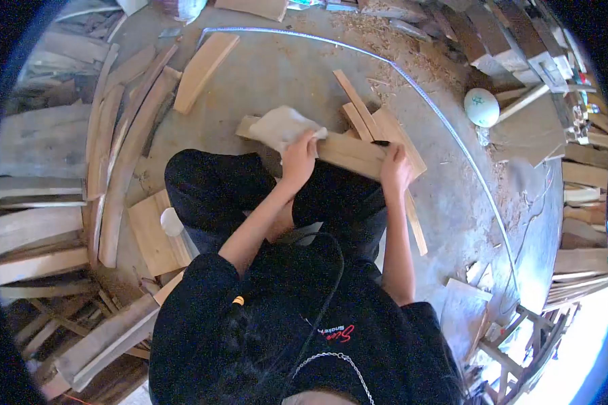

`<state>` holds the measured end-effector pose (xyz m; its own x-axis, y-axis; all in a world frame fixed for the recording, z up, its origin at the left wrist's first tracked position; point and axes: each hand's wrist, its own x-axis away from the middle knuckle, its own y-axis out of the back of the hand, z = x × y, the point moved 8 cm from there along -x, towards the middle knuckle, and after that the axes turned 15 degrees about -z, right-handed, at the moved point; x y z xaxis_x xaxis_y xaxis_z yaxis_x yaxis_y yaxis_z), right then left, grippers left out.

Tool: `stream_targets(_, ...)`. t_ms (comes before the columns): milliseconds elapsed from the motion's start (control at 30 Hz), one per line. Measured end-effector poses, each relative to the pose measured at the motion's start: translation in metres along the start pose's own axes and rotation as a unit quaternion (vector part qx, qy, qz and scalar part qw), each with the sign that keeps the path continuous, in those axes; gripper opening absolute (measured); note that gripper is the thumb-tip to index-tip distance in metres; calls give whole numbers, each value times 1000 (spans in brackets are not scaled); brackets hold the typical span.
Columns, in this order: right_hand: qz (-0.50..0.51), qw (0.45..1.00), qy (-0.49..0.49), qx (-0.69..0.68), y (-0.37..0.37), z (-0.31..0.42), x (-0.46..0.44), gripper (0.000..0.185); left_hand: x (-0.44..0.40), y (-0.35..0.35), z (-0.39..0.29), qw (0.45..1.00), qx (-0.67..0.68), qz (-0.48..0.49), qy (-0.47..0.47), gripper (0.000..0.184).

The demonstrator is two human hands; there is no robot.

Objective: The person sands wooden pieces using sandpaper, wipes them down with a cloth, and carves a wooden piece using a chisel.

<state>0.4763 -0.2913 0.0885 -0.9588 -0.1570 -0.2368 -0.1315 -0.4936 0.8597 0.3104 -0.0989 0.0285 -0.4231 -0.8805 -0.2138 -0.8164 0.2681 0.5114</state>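
Across my lap lies a pale wooden board point(351, 155), tilted slightly down toward the right. My left hand point(298, 160) is closed on a crumpled white cloth point(284, 126), which rests over the board's left part. Gripped at the board's right end is my right hand point(396, 167), its fingers bent over the upper edge. A small dark patch shows by those fingertips; I cannot make out what it is. Beyond the board, several loose wood pieces point(390, 128) lie on the floor, partly hidden by the board and my right hand.
Long curved planks point(138, 158) and stacked timber point(44, 226) line the left side. A single plank point(206, 73) lies ahead. A bluish-white strip point(446, 115) arcs over the concrete floor. To the right are a white ball-like object point(482, 107), wood shavings and a wooden frame point(527, 351).
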Motion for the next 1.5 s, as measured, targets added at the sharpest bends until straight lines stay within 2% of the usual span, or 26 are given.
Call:
stream_targets(33,8,1000,8,4,-8,6,-5,40,8,5,-16,999,35,26,-8,24)
stream_targets(133,23,999,33,-20,-46,29,-21,40,16,30,-17,988,126,61,62,25)
stream_targets(167,58,998,12,16,-60,42,-23,39,15,45,-18,987,157,25,35,27)
stream_targets(200,65,996,54,-5,-84,51,-29,36,12,62,-24,984,174,18,28,28)
stream_targets(267,77,993,70,-48,-150,45,-31,34,7,82,8,983,174,-52,-14,30)
stream_targets(333,119,978,129,-112,-197,49,-21,35,4,115,0,973,218,-42,59,31)
stream_targets(367,160,972,134,-107,-214,48,-11,37,3,129,6,978,197,-59,47,29)
stream_targets(433,245,954,146,-97,-238,44,8,40,5,151,25,976,184,-89,81,29)
stream_targets(533,415,886,36,-205,-237,54,25,43,9,175,47,962,199,-149,114,29)
stream_targets(600,314,929,166,-103,-231,55,22,38,8,195,55,940,227,-212,137,29)
stream_targets(667,317,919,213,-98,-222,58,33,40,-1,229,65,945,144,-256,144,32)
stream_targets(733,293,908,296,-46,-218,66,45,47,-8,279,87,925,47,-363,98,30)
stream_targets(767,279,900,334,-20,-218,70,50,52,-11,305,98,903,57,-418,81,28)
stream_targets(800,286,899,331,-14,-221,72,52,57,-10,329,107,878,65,-471,63,27)
stream_targets(900,279,897,341,7,-231,80,59,73,-1,379,95,860,-52,-507,-5,25)
stream_targets(1000,237,897,372,37,-245,92,71,85,12,392,145,880,-240,-408,37,30)
stream_targets(1033,236,900,364,50,-251,97,74,87,15,387,165,899,-286,-331,20,36)
stream_targets(1100,257,902,340,69,-264,100,84,92,31,370,189,884,-385,-267,9,42)
stream_targets(1200,310,898,297,95,-293,86,99,101,47,358,226,913,-302,-244,122,49)
stream_targets(1367,374,877,263,148,-315,74,99,105,-27,322,256,942,-257,-202,71,50)
stream_targets(1433,404,859,259,178,-313,74,99,106,-75,300,280,934,-318,-160,29,46)
stream_targets(1500,422,849,253,194,-312,77,99,106,-121,281,305,907,-402,-91,91,43)
